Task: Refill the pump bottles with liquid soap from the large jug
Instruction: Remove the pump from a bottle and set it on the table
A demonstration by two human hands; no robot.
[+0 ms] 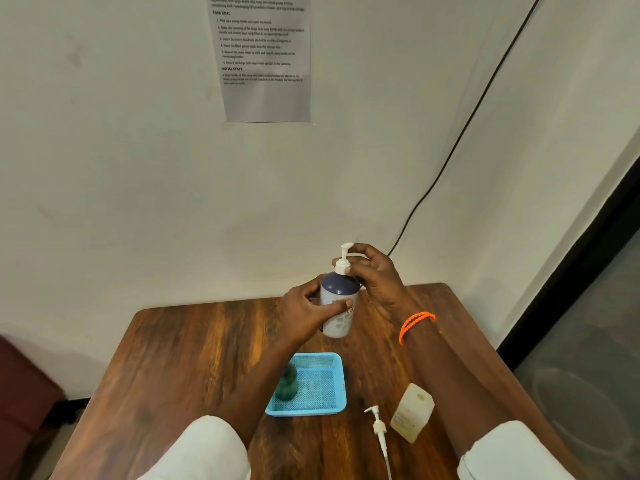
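The left hand [304, 311] grips the pump bottle [337, 304] above the worktop [194, 358]; the right hand [375, 275] pinches its pump head [344, 259], seemingly twisting. Cross-threading could leak soap; the uncapped jug [412, 412] could tip.

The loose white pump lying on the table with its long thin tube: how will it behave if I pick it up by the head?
The loose pump looks light, being small plastic. Its thin tube would probably dangle and flex a little. It may be slippery if soap clings to it, which cannot be seen here.
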